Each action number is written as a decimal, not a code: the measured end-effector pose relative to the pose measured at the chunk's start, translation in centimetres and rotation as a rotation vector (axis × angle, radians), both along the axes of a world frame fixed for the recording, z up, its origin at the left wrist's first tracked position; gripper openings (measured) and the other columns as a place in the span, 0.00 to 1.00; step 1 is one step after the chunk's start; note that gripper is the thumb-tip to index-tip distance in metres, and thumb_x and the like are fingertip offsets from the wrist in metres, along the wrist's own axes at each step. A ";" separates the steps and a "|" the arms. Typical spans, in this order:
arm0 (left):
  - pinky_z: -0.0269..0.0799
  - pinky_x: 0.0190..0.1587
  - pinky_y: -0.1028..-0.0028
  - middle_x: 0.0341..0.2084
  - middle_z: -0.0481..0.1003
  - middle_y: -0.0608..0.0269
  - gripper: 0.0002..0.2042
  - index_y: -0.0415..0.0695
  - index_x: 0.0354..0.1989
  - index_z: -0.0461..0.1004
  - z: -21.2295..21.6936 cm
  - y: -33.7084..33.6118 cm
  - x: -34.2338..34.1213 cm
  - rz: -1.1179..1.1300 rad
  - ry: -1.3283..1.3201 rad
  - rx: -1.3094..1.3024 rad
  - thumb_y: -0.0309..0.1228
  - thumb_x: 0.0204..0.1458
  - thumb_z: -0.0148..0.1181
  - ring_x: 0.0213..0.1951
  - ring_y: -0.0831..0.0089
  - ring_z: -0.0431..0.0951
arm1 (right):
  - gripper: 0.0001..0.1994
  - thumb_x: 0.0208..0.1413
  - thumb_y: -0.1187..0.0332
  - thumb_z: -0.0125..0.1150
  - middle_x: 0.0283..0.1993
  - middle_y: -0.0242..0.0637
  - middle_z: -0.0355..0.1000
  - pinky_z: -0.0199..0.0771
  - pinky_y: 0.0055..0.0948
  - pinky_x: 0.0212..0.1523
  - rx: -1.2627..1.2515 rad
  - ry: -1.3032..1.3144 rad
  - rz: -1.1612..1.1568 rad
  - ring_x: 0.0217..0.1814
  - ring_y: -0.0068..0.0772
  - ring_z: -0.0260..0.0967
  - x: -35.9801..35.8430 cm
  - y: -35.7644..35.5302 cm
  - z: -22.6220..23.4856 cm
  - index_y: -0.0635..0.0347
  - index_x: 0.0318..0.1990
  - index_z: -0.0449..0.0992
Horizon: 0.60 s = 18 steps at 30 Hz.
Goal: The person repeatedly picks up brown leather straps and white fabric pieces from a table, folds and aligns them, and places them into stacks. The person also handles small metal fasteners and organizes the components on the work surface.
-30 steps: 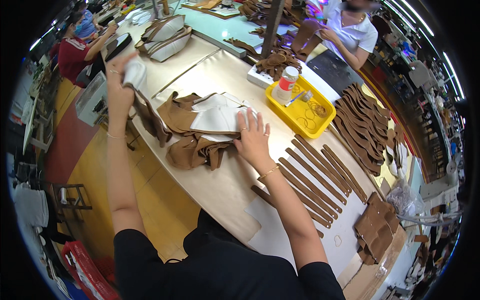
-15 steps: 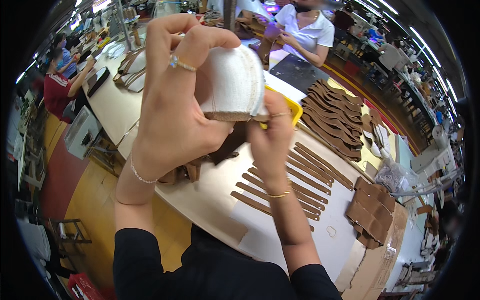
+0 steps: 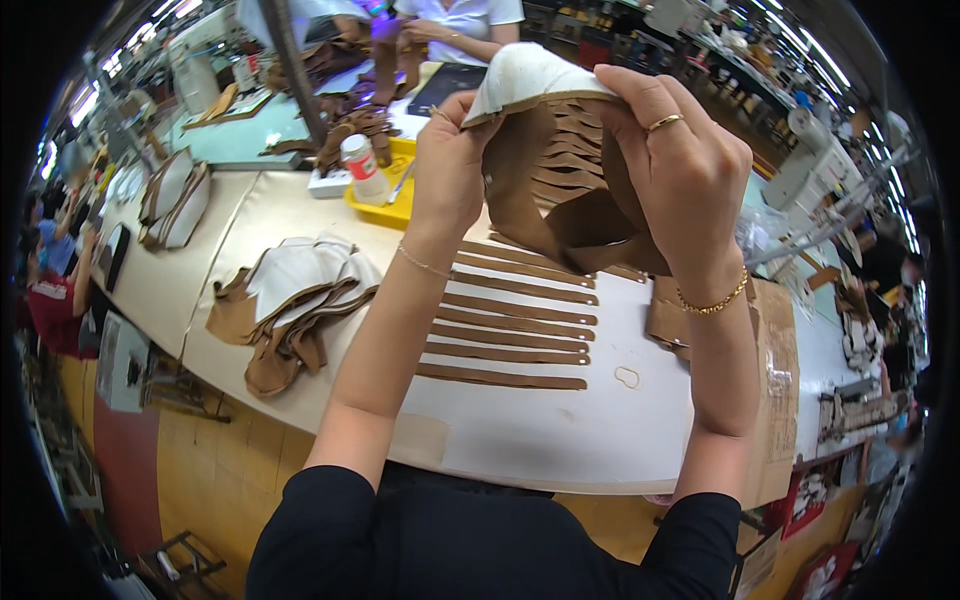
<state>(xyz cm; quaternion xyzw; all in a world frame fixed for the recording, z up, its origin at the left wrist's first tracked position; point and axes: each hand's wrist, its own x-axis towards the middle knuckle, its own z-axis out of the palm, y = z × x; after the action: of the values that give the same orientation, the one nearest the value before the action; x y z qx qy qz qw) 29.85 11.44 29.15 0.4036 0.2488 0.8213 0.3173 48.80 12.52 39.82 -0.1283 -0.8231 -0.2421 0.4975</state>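
Held up above the table is a shoe upper (image 3: 540, 82), brown leather with a white lining patch, which hangs down as an open loop. My left hand (image 3: 447, 165) pinches its edge at the left end of the white patch; some of those fingertips are hidden behind it. At the opposite end, my right hand (image 3: 690, 160) grips the edge between thumb and fingers. Below lie several brown leather straps (image 3: 510, 325) in a row on a white sheet (image 3: 520, 430). Left of my left forearm rests a pile of brown and white uppers (image 3: 300, 285).
A yellow tray (image 3: 385, 212) holds a bottle (image 3: 365, 172) beyond my left hand. Brown leather pieces (image 3: 668, 318) and cardboard (image 3: 775, 390) lie to the right. Another person's hand (image 3: 425, 30) works across the table. A metal post (image 3: 292, 75) rises at the far left.
The upper has turned from its white side facing me to showing its open brown loop. My hands have moved apart to its two ends, and my view has swung left.
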 end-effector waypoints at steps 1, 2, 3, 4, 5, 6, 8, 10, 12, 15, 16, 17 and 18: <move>0.74 0.43 0.78 0.39 0.79 0.65 0.12 0.39 0.46 0.75 -0.2 -0.1 1.1 -0.228 -0.165 -0.018 0.27 0.56 0.63 0.39 0.78 0.78 | 0.10 0.48 0.73 0.69 0.29 0.34 0.75 0.73 0.25 0.27 0.028 -0.050 -0.044 0.25 0.34 0.73 0.8 0.4 0.0 0.57 0.39 0.80; 0.75 0.44 0.77 0.39 0.79 0.64 0.13 0.40 0.48 0.74 1.0 -0.9 2.1 -0.387 -0.168 -0.181 0.31 0.56 0.63 0.39 0.77 0.79 | 0.08 0.49 0.69 0.70 0.27 0.34 0.75 0.71 0.23 0.26 0.072 -0.049 -0.095 0.23 0.30 0.72 2.0 1.1 0.0 0.57 0.37 0.80; 0.76 0.44 0.76 0.39 0.79 0.63 0.15 0.39 0.48 0.74 1.2 -1.2 1.9 -0.536 -0.092 -0.313 0.34 0.57 0.63 0.39 0.77 0.79 | 0.07 0.51 0.65 0.68 0.24 0.33 0.73 0.69 0.24 0.24 0.012 -0.038 -0.070 0.20 0.31 0.70 3.2 1.9 0.3 0.56 0.34 0.80; 0.76 0.43 0.76 0.39 0.79 0.62 0.16 0.38 0.48 0.74 1.8 -1.8 1.5 -0.707 -0.004 -0.374 0.35 0.56 0.63 0.38 0.77 0.79 | 0.09 0.52 0.61 0.66 0.21 0.31 0.70 0.67 0.25 0.21 -0.056 -0.018 -0.037 0.18 0.33 0.68 4.3 2.6 0.5 0.55 0.31 0.79; 0.77 0.43 0.76 0.39 0.79 0.61 0.17 0.38 0.48 0.74 2.2 -2.3 0.8 -0.869 0.090 -0.434 0.36 0.56 0.64 0.37 0.77 0.79 | 0.12 0.54 0.57 0.65 0.18 0.30 0.68 0.65 0.26 0.19 -0.124 0.007 0.003 0.16 0.34 0.66 5.3 3.0 0.8 0.55 0.27 0.78; 0.76 0.41 0.78 0.38 0.79 0.61 0.22 0.36 0.46 0.75 1.8 -2.8 0.5 -0.764 0.282 -0.550 0.42 0.52 0.68 0.36 0.78 0.79 | 0.17 0.56 0.55 0.64 0.14 0.27 0.67 0.64 0.23 0.20 -0.287 -0.062 -0.091 0.17 0.26 0.67 6.5 3.0 1.3 0.57 0.23 0.77; 0.75 0.39 0.79 0.37 0.79 0.62 0.24 0.36 0.45 0.75 2.2 -4.1 -0.7 -0.863 0.447 -0.495 0.44 0.48 0.70 0.35 0.78 0.79 | 0.17 0.57 0.53 0.63 0.17 0.24 0.69 0.63 0.22 0.20 -0.907 -0.251 0.100 0.19 0.19 0.68 10.1 5.0 1.2 0.58 0.25 0.77; 0.74 0.36 0.79 0.35 0.79 0.63 0.25 0.36 0.43 0.76 2.1 -4.6 -1.8 -0.940 0.524 -0.485 0.45 0.45 0.72 0.33 0.79 0.78 | 0.20 0.60 0.49 0.59 0.22 0.21 0.70 0.64 0.18 0.22 -1.506 -0.143 0.421 0.23 0.11 0.69 12.0 4.8 -0.2 0.59 0.29 0.78; 0.73 0.34 0.80 0.33 0.78 0.64 0.26 0.35 0.41 0.76 1.3 -4.8 -3.1 -0.980 0.510 -0.534 0.45 0.43 0.73 0.32 0.79 0.77 | 0.20 0.63 0.50 0.55 0.25 0.24 0.72 0.68 0.18 0.26 -1.661 0.257 0.478 0.25 0.14 0.69 12.5 3.0 -1.3 0.58 0.31 0.74; 0.72 0.32 0.81 0.30 0.77 0.66 0.22 0.37 0.37 0.76 -2.1 -4.4 -7.4 -1.012 0.465 -0.551 0.43 0.43 0.73 0.30 0.80 0.75 | 0.23 0.63 0.47 0.51 0.33 0.35 0.77 0.78 0.26 0.30 -1.939 0.531 0.915 0.30 0.28 0.77 14.8 5.2 -2.5 0.60 0.38 0.74; 0.71 0.31 0.80 0.27 0.76 0.66 0.19 0.40 0.33 0.75 -2.2 -4.3 -7.5 -0.931 0.461 -0.475 0.44 0.47 0.70 0.27 0.81 0.75 | 0.23 0.64 0.47 0.50 0.34 0.37 0.78 0.79 0.28 0.31 -1.962 0.567 0.985 0.31 0.30 0.77 15.1 5.5 -2.7 0.61 0.39 0.75; 0.72 0.31 0.80 0.28 0.76 0.66 0.17 0.40 0.34 0.74 -2.1 -4.4 -7.4 -0.866 0.412 -0.462 0.44 0.50 0.67 0.28 0.80 0.75 | 0.23 0.64 0.46 0.50 0.36 0.40 0.79 0.80 0.30 0.32 -1.983 0.605 1.056 0.33 0.33 0.78 15.5 5.9 -3.0 0.61 0.40 0.75; 0.73 0.32 0.79 0.28 0.76 0.67 0.16 0.41 0.34 0.74 -1.6 -4.9 -7.3 -0.801 0.365 -0.449 0.43 0.53 0.64 0.28 0.80 0.76 | 0.25 0.61 0.43 0.54 0.33 0.36 0.76 0.79 0.25 0.36 -2.039 0.606 1.188 0.33 0.26 0.76 16.0 6.3 -3.9 0.61 0.39 0.74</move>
<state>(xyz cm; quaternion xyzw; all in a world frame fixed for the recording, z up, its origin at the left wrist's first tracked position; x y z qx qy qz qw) 22.51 6.51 27.51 0.5264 0.2966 0.4769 0.6384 64.75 18.85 35.87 -0.1150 -0.4170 0.8203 0.3742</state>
